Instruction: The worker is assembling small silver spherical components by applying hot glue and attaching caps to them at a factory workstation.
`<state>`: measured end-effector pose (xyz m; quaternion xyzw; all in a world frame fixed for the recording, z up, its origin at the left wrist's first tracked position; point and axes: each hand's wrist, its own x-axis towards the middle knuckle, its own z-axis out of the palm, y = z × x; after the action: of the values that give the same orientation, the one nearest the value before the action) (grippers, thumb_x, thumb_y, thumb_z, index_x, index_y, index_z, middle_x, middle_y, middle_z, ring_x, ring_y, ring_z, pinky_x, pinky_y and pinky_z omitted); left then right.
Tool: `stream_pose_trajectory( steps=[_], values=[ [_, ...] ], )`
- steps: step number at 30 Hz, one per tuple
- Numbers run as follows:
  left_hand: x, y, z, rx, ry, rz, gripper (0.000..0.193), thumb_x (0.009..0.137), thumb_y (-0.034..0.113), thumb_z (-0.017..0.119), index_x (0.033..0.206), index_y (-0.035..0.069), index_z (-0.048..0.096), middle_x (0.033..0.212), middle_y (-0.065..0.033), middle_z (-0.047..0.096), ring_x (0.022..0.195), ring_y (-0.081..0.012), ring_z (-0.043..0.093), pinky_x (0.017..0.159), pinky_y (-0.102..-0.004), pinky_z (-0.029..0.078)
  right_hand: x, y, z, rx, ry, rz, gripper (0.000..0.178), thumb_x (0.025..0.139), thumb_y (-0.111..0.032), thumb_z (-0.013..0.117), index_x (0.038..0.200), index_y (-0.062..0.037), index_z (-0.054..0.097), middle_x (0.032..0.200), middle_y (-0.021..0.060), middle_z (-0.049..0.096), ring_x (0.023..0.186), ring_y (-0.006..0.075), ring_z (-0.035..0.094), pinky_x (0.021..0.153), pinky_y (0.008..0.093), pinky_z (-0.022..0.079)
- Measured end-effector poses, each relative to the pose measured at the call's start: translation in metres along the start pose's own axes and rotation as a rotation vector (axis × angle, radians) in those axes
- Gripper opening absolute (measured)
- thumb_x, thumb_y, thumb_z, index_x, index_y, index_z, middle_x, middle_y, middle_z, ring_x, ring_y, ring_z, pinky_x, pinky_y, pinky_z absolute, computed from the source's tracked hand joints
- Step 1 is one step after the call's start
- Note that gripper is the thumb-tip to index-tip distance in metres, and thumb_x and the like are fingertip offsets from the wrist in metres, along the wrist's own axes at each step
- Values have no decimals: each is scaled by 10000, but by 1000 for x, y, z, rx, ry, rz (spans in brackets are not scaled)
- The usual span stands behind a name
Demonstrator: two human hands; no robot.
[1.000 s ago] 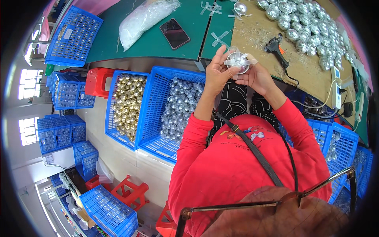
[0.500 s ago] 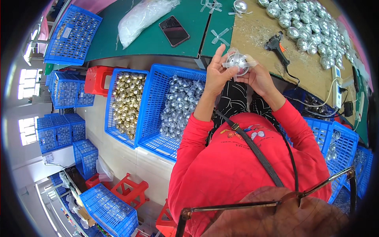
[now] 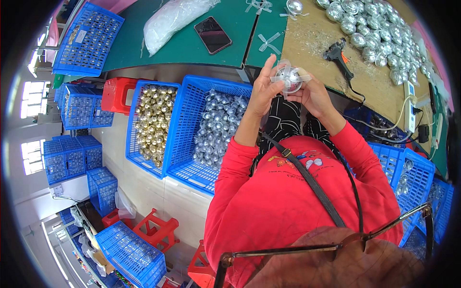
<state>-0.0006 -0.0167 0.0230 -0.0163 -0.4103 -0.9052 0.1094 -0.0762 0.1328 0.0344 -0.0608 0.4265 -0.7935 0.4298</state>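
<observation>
Between my two hands, above my lap at the table's edge, is a silver ball ornament (image 3: pixel 291 82) with a translucent white ribbon bow on it. My left hand (image 3: pixel 265 89) grips its left side, thumb pressed to the ball and the index finger pointing up. Around the right side curl the fingers of my right hand (image 3: pixel 314 93), also holding it. Nearest to the hands on the table are a black glue gun (image 3: pixel 340 60) with an orange trigger, a loose ribbon bow (image 3: pixel 269 43) and another silver ball with ribbon (image 3: pixel 294 7).
A heap of silver balls (image 3: pixel 379 36) covers the table's far right. A phone (image 3: pixel 212 35) and a plastic bag (image 3: pixel 175 21) lie on the green top. To my left stand blue crates of gold balls (image 3: pixel 154 122) and silver balls (image 3: pixel 218 127), beside a red stool (image 3: pixel 115 96). A power strip (image 3: pixel 409 108) hangs right.
The ball has turned slightly in my fingers, and my hands stay in nearly the same place. The whole view has shifted a little.
</observation>
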Motion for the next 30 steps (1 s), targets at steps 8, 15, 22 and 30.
stream_pose_trajectory(
  steps=[8,15,22,30],
  values=[
    [6,-14,2,274,53,-3,769,761,-10,661,1407,13,244,1320,-203,435,1115,-235,514,906,-308,445,-1,2,-5,-35,33,69,394,942,-358,448,1229,-88,455,973,138,624,768,221,665,635,312,561],
    [-52,-13,-68,331,347,-14,719,761,-43,627,1389,2,279,1291,-187,464,1073,-235,544,843,-316,496,-9,-25,-34,-351,180,13,438,890,-302,560,1236,-57,452,982,137,617,728,221,660,618,267,519],
    [-147,-39,-195,432,939,-293,792,771,114,705,1410,85,237,1210,-104,482,1002,-187,539,613,-330,533,38,-136,-80,-1617,469,-725,361,790,-131,611,1136,-42,563,1079,133,611,925,248,611,791,335,488],
    [-206,-86,-267,469,1263,-384,894,745,291,736,1426,80,196,1195,-135,515,962,-208,536,582,-332,478,154,-187,-144,-2527,219,-819,363,729,-65,570,1091,-68,579,1229,90,522,1191,276,447,940,445,389]
  ],
)
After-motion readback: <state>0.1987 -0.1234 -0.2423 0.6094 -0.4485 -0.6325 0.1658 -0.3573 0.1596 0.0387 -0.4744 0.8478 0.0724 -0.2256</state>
